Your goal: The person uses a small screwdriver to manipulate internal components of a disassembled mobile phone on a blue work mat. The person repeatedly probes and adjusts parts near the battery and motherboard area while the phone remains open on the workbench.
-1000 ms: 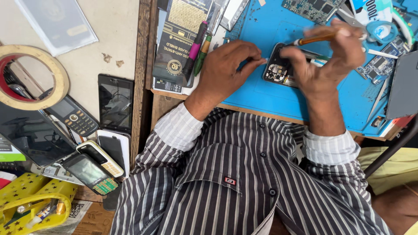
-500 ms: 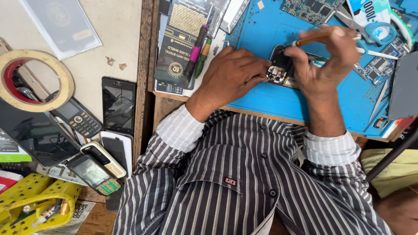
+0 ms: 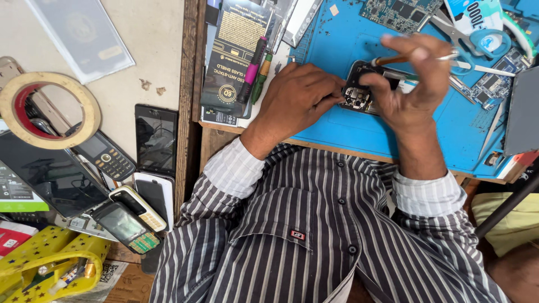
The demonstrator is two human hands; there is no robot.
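Head view: a tall black rectangular package with gold print (image 3: 231, 56) lies at the left edge of the blue rubber work mat (image 3: 348, 120), its long side running away from the person, with a pink-handled screwdriver (image 3: 251, 70) and a green-handled one (image 3: 261, 78) lying across its right side. A white and light-blue printed packet (image 3: 470, 14) sits at the far right corner of the surface, beside blue-handled scissors (image 3: 477, 42). A clear flat plastic sleeve (image 3: 84, 36) lies on the pale surface at far left, near a roll of tan tape (image 3: 50, 109).

The opened black phone body (image 3: 365, 84) lies flat on the mat, its long axis running roughly left to right, slightly tilted, with the exposed camera-module end toward the left hand. It sits directly between the two hands, near the middle of the mat's near half.

The left hand (image 3: 300, 101) rests palm down on the mat, fingers curled and pressing against the phone's left end. The right hand (image 3: 412, 84) is raised over the phone's right part, thumb and fingers pinching a thin wooden-handled tool with a metal tip (image 3: 415, 56), which lies nearly level, pointing right.
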